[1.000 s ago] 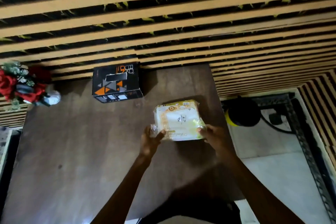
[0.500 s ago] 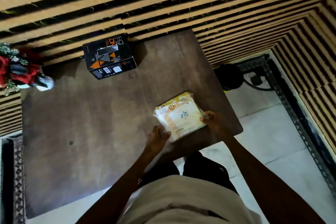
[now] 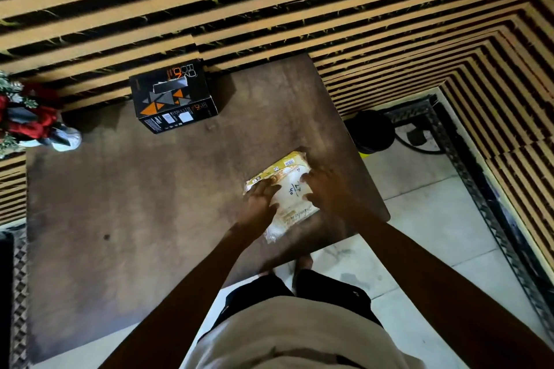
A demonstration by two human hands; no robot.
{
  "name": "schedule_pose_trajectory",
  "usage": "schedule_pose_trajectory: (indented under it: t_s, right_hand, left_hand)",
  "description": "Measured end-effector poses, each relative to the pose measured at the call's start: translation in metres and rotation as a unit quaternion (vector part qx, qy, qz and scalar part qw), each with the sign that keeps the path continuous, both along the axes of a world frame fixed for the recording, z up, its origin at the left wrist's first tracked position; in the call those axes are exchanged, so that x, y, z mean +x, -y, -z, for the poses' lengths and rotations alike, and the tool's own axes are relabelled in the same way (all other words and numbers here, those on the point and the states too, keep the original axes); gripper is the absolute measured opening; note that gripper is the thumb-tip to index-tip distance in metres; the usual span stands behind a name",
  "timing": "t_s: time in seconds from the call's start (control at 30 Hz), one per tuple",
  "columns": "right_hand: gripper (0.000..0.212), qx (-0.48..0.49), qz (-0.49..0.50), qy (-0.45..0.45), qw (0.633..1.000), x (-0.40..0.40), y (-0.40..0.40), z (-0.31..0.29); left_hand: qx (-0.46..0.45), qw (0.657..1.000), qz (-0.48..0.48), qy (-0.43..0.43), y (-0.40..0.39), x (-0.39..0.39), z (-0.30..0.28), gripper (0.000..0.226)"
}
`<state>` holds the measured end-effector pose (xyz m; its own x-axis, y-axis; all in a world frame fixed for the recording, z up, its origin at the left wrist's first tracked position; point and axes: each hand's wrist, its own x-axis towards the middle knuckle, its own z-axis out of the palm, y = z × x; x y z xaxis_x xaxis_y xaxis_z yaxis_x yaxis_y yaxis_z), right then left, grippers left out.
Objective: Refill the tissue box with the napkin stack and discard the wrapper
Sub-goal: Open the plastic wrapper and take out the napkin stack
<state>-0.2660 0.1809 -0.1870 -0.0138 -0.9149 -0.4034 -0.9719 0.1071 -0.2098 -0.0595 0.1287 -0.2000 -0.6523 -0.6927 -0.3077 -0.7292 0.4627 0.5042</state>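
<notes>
Both on the wrapped napkin pack (image 3: 283,189) near desk (image 3: 135,219) right edge, left hand (image 3: 260,198) and right hand (image 3: 322,189) fingers spread flat, pinching nothing; black tissue box (image 3: 174,99) well apart; risk: tearing hard, pack skids off edge.

Both hands' fingers (image 3: 310,180) hide the napkin pack (image 3: 287,198) middle.
</notes>
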Motion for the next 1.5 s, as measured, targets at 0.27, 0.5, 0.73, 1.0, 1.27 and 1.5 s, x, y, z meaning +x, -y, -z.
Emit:
schedule_pose_trajectory:
  t_s: [0.27, 0.5, 0.73, 1.0, 1.27, 1.5]
  right_hand:
    - [0.007, 0.103, 0.114, 0.194, 0.969, -0.010, 0.029, 0.009]
    - [0.007, -0.058, 0.129, 0.219, 0.965, -0.014, 0.011, -0.017]
    - [0.007, -0.160, 0.066, 0.198, 0.965, -0.051, -0.028, -0.017]
    - [0.011, -0.179, 0.035, 0.166, 0.969, -0.074, -0.035, 0.002]
    - [0.014, -0.256, 0.025, 0.132, 0.957, -0.093, -0.047, -0.003]
    - [0.015, -0.168, 0.009, 0.049, 0.985, -0.116, -0.047, -0.015]
  left_hand:
    - [-0.015, 0.995, -0.027, 0.100, -0.009, -0.006, 0.018, 0.076]
    - [-0.046, 0.989, -0.061, 0.128, -0.011, -0.022, 0.019, 0.083]
    - [-0.060, 0.989, -0.135, 0.031, -0.010, -0.040, 0.012, 0.050]
    - [0.148, 0.988, -0.047, -0.018, -0.025, -0.081, -0.009, 0.012]
    - [0.250, 0.904, -0.291, -0.189, -0.024, -0.092, -0.012, 0.017]
    - [0.244, 0.888, -0.311, -0.233, -0.026, -0.116, -0.035, 0.007]
